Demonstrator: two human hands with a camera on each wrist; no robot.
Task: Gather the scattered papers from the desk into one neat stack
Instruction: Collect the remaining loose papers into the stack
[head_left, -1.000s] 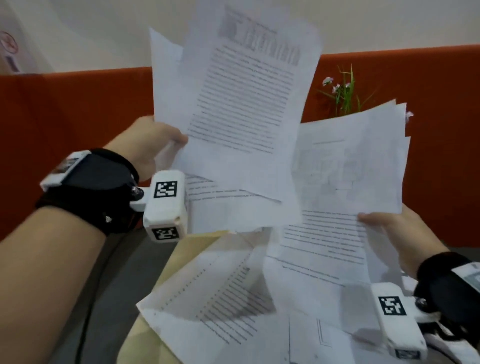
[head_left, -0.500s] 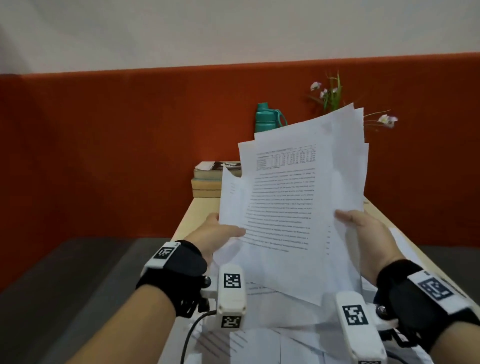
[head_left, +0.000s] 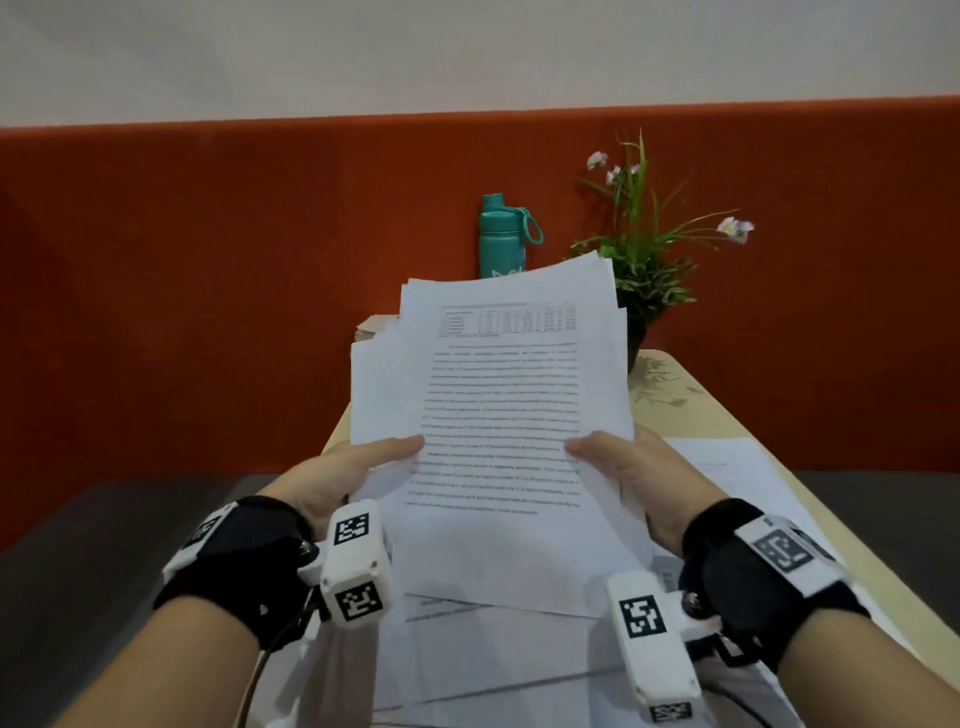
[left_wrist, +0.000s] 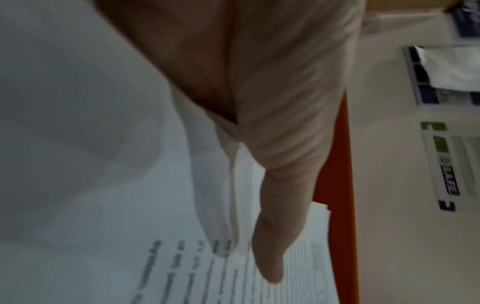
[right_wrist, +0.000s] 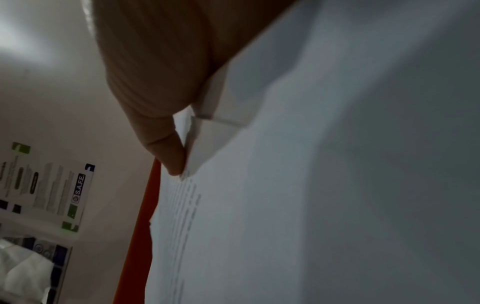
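Note:
A bundle of printed white papers (head_left: 504, 395) stands nearly upright above the desk, its edges roughly lined up. My left hand (head_left: 345, 475) grips its left edge, thumb across the front. My right hand (head_left: 628, 467) grips the right edge the same way. In the left wrist view the thumb (left_wrist: 275, 236) presses on the printed papers (left_wrist: 182, 267). In the right wrist view the thumb (right_wrist: 166, 152) pinches the edge of the papers (right_wrist: 285, 205). More loose sheets (head_left: 493, 654) lie flat on the desk below the bundle, and another sheet (head_left: 727, 462) lies to the right.
A light wooden desk (head_left: 691, 410) runs away from me to an orange partition (head_left: 260, 260). At its far end stand a teal bottle (head_left: 501, 236) and a potted flowering plant (head_left: 644, 260). A stack of books (head_left: 374, 327) peeks out behind the papers.
A second ago each hand held a separate fan of sheets. The hands came together, merged the sheets into one bundle, and lowered and squared it.

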